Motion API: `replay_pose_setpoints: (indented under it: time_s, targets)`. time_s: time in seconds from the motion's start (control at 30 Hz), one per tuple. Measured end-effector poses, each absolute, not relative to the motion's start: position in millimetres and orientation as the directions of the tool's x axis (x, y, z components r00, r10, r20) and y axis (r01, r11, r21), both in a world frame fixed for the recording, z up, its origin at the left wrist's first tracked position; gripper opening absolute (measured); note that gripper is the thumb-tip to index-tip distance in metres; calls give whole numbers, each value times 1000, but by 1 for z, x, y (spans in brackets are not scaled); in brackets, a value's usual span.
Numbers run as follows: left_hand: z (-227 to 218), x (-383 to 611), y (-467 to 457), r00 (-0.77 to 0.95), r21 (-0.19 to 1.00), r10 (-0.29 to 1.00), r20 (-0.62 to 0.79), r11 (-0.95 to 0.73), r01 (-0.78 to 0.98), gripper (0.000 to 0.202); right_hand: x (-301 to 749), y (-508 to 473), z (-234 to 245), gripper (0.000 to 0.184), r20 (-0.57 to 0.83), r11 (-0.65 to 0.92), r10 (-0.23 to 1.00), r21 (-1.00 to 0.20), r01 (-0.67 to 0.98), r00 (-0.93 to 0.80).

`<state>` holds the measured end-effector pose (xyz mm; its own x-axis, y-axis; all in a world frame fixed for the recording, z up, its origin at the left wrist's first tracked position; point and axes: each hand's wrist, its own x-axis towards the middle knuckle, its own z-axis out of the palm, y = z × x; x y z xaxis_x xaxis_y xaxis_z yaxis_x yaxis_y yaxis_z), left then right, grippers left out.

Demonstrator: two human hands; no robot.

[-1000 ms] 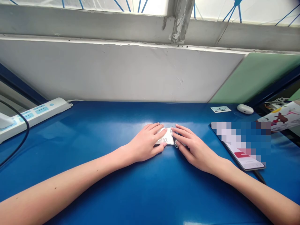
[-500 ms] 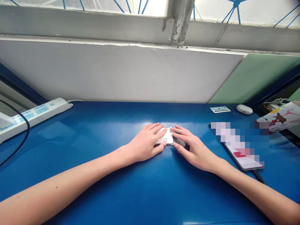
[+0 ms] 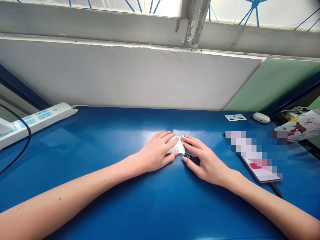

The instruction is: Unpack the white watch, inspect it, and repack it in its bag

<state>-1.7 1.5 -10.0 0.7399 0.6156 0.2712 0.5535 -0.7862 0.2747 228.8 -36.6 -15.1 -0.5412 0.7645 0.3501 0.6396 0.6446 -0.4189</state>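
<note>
On the blue tabletop lies a small, flat white rectangular thing (image 3: 181, 146) with a shiny surface; its kind is not clear. My left hand (image 3: 156, 151) rests over its left part, fingers spread and lying flat. My right hand (image 3: 206, 161) is at its right side, fingers stretched out, with the fingertips at its upper right edge and the thumb apart near the tabletop. Beneath the right palm and fingers shows a dark, partly shiny piece (image 3: 194, 158) with a silvery, chain-like detail. Much of both items is hidden by my hands.
A phone (image 3: 261, 168), partly pixelated, lies right of my right hand, with a black pen-like object (image 3: 276, 190) under it. Behind are a card (image 3: 235, 117) and a white earbud case (image 3: 261, 117). A power strip (image 3: 50, 116) with a black cable (image 3: 28, 143) stands at left.
My right hand's fingers have shifted slightly up and left at the white thing's edge, and its thumb has moved slightly down. My left hand stays in place. The view has shifted a little.
</note>
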Motion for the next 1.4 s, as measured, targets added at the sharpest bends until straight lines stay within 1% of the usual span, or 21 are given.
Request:
replay_pose_setpoints:
  time_s: [0.23, 0.37, 0.47, 0.57, 0.7, 0.8, 0.87, 0.93, 1.1, 1.23, 1.4]
  targets:
    - [-12, -1, 2, 733, 298, 615, 291, -786, 541, 41, 227, -35, -11, 46, 382, 726, 684, -270, 632, -622]
    - [-12, 0, 2, 736, 275, 614, 285, -788, 551, 40, 224, -32, -8, 48, 389, 772, 627, -194, 606, -675]
    - [-12, 0, 0, 736, 261, 618, 278, -785, 561, 41, 221, -31, -8, 48, 399, 779, 613, -160, 607, -682]
    - [-12, -2, 0, 736, 252, 620, 271, -784, 568, 45, 218, -30, -10, 46, 431, 753, 642, -199, 627, -634]
    - [-12, -3, 1, 739, 247, 616, 273, -787, 565, 52, 220, -29, -12, 32, 464, 696, 712, -369, 616, -528]
    - [-12, -4, 2, 744, 244, 606, 283, -795, 555, 51, 224, -27, -12, 28, 462, 665, 745, -460, 588, -481]
    - [-12, -4, 2, 747, 243, 599, 287, -800, 548, 51, 226, -26, -13, 28, 464, 655, 753, -463, 597, -467]
    - [-12, -4, 2, 749, 246, 596, 289, -802, 544, 50, 229, -23, -15, 30, 470, 652, 753, -439, 618, -460]
    - [-11, -4, 2, 740, 272, 613, 276, -789, 551, 50, 236, -16, -21, 40, 487, 628, 765, -417, 657, -421]
    - [-10, -4, 2, 743, 293, 605, 286, -793, 534, 48, 237, -13, -23, 43, 479, 600, 785, -425, 678, -394]
    - [-10, -5, 3, 737, 336, 609, 294, -787, 517, 49, 237, -13, -23, 43, 482, 608, 779, -421, 673, -402]
